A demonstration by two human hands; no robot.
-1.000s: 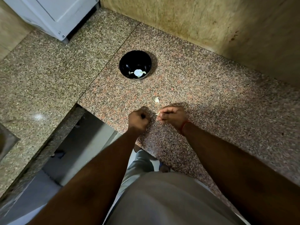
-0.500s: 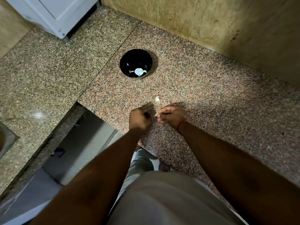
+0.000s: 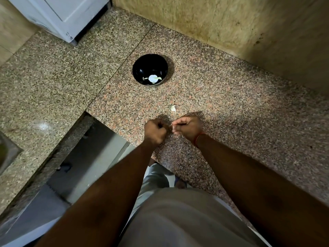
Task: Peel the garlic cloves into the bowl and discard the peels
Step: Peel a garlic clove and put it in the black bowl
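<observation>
— Where is the garlic right now?

— One small pale piece, a clove or its skin, shows at the fingertips of the right hand (image 3: 187, 126), pinched there; it is too small to say more. The left hand (image 3: 155, 131) is curled into a fist just beside it, knuckles almost touching the right fingers. Whether the left fist grips part of the same piece or anything at all, I cannot tell.

— And the bowl?

— The black bowl (image 3: 142, 67) stands on the granite counter (image 3: 231, 113), well beyond the hands, toward the wall. Inside it, on the near side of the bottom, lies a white peeled clove (image 3: 152, 78) with a couple of pale slivers touching it.

— Anything between the bowl and the hands?

— A loose garlic clove (image 3: 173, 108) lies on the counter on the hands' side of the bowl, much closer to the hands than to the bowl, just past the right hand's knuckles.

— What else, taking the bowl as the centre?

— Behind the bowl and to its right rises a yellowish tiled wall (image 3: 231, 24). Behind it to the left stands a white appliance (image 3: 62, 13). A red thread (image 3: 198, 138) circles the right wrist. Far left of the bowl, at the edge of view, a corner of a metal sink (image 3: 7, 150) shows.
</observation>
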